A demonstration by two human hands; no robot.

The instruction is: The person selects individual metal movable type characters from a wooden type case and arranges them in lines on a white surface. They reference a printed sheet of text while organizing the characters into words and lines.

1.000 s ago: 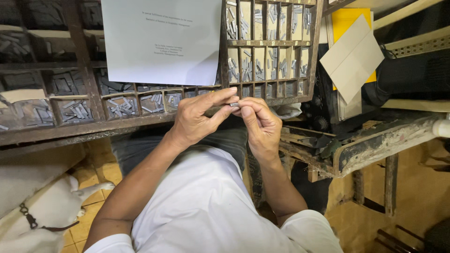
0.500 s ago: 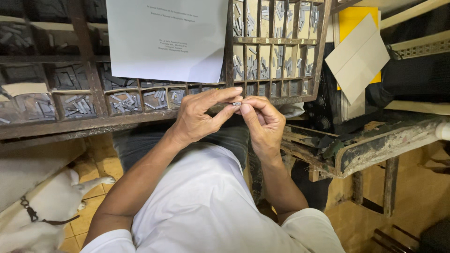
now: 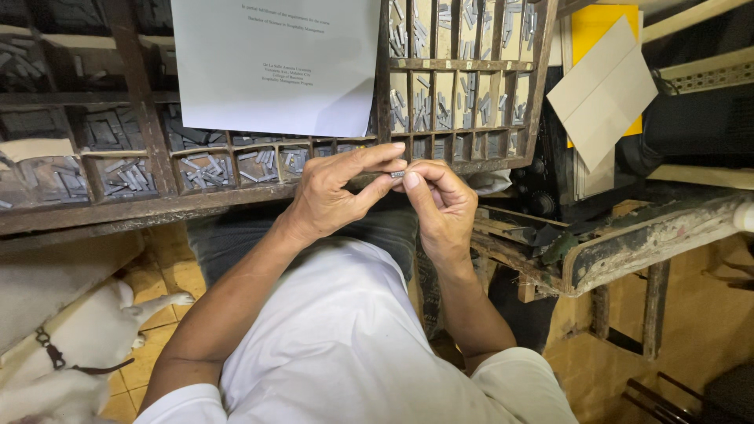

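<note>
Both hands meet just in front of the lower edge of a wooden type case, a slanted tray split by thin slats into many small compartments that hold grey metal sorts. The left hand pinches a small metal type piece between thumb and forefinger, its grip clamped on one end of the piece. The right hand comes in from the other side, thumb and fingertips closed on the same piece, so the two grips touch at it. The piece sits level, just below the case's front rail and near the middle of its width. A white printed sheet lies over the upper middle of the case, covering several compartments. To the right of the case a grey folded card leans against a yellow board, and below them stands a worn metal machine frame with chipped edges. Beneath the case's left end a white dog wearing a dark collar lies on the yellowish tiled floor. The person wears a white shirt.
</note>
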